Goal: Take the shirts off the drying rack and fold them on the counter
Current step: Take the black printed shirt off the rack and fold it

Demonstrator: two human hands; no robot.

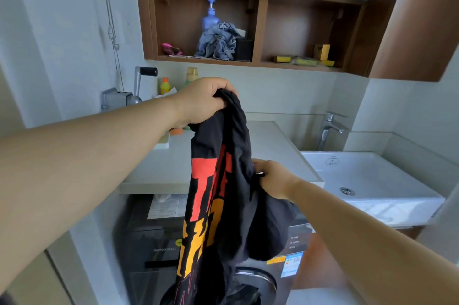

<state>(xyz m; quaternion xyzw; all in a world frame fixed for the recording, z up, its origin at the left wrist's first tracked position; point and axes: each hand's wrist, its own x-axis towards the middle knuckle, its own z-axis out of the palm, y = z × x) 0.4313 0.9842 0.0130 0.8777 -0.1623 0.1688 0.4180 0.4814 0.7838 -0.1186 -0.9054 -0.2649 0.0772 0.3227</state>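
One black T-shirt [223, 205] with a red and yellow print hangs at the centre of the view, held up by two hands in front of the white table [273, 145]; its lettering is too bunched to read. The left hand [203, 101], at 12 o'clock from the shirt's middle, has its fingers [221, 86] curled tight round a gathered top edge of the cloth. The right hand [273, 178], at 3 o'clock, pinches a fold of the fabric, fingers bent close with the cloth between them. Below, at 6 o'clock, stands one dark front-loading washing machine [154, 250] marked "SKYWORTH", with one colour label sticker [291, 265] whose text is too small to read. At 3 o'clock sits one white sink [372, 175] with one chrome tap [331, 128]. At 12 o'clock, one wooden wall shelf [260, 31] has two compartments: the left holds one blue pump bottle [210, 17], one crumpled grey cloth [218, 42] and one black box [244, 49]; the right holds yellow sponges [298, 59]. Two bottles stand at 11 o'clock, one yellow with an orange cap [165, 86], one green [191, 76].
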